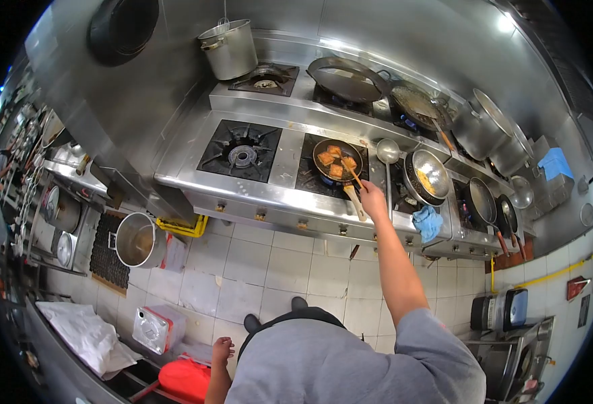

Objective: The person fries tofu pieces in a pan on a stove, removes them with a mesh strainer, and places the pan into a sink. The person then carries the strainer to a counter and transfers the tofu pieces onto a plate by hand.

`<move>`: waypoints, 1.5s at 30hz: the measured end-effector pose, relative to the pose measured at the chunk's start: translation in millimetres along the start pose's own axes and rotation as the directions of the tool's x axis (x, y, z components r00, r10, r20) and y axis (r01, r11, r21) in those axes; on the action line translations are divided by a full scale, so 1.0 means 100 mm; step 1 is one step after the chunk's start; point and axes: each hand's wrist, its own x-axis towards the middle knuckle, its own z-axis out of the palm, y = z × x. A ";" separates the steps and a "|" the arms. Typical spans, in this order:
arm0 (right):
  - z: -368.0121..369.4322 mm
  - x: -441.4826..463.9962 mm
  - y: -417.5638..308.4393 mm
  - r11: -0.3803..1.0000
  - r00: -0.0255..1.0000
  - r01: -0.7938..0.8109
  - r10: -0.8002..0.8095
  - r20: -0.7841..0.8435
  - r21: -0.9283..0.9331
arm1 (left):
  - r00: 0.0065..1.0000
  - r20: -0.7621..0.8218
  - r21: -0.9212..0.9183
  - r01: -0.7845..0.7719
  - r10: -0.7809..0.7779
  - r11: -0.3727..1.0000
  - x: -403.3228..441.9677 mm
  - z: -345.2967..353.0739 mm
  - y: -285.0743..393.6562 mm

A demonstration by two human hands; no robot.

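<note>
My right hand is closed on a thin wooden utensil, whose far end reaches into a small frying pan. Several browned pieces of food lie in that pan, which sits on a lit burner. The pan's pale handle points toward me, just left of my right hand and apart from it. Down by my side, away from the stove, my left hand has its fingers curled; whether anything is in them is too small to tell.
Left of the pan is a bare burner. To its right are a ladle, a metal strainer and a blue cloth. Woks and a tall pot stand behind. A large pot is at lower left.
</note>
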 end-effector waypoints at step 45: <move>-0.26 -0.32 0.58 0.995 0.995 -0.095 0.095 -0.016 0.013 | 0.999 -0.012 -0.001 -0.038 0.038 0.999 0.15 -0.03 0.06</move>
